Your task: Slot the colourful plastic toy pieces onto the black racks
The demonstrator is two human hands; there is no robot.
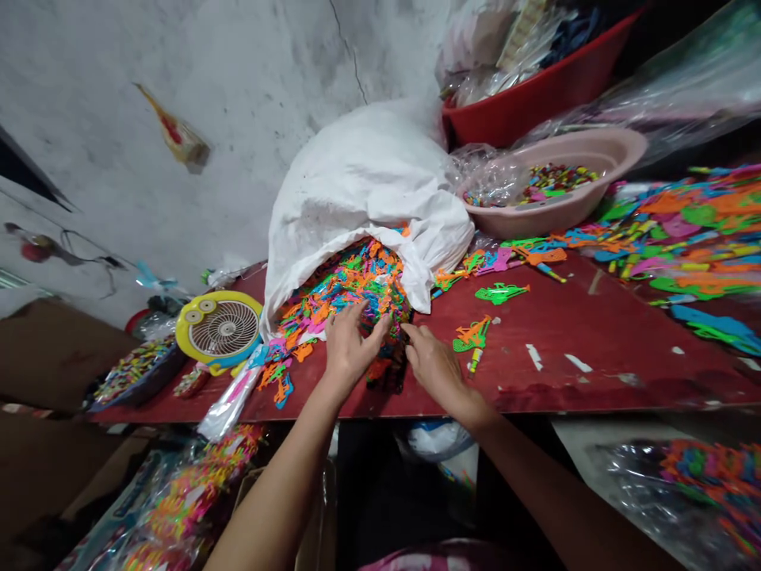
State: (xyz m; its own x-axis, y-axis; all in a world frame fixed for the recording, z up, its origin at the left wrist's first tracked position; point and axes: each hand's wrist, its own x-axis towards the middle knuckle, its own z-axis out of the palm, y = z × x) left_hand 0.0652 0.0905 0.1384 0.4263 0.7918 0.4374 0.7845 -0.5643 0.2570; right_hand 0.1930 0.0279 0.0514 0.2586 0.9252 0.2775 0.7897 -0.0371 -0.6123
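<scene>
A white woven sack (362,178) lies on its side on the red-painted table (571,357), with a heap of small, brightly coloured plastic pieces (342,293) spilling from its mouth. My left hand (350,349) rests on the heap with its fingers spread. My right hand (434,365) reaches in from the right, its fingertips against a darker clump of pieces (386,369). Neither hand shows anything held. Loose green and orange pieces (472,337) lie just beyond my right hand.
A pink basin of small pieces (594,194) and a red basin (523,99) stand at the back right, with more pieces spread beside them. A yellow fan (219,333) stands at the left. Filled plastic bags (695,500) lie below the table's front edge.
</scene>
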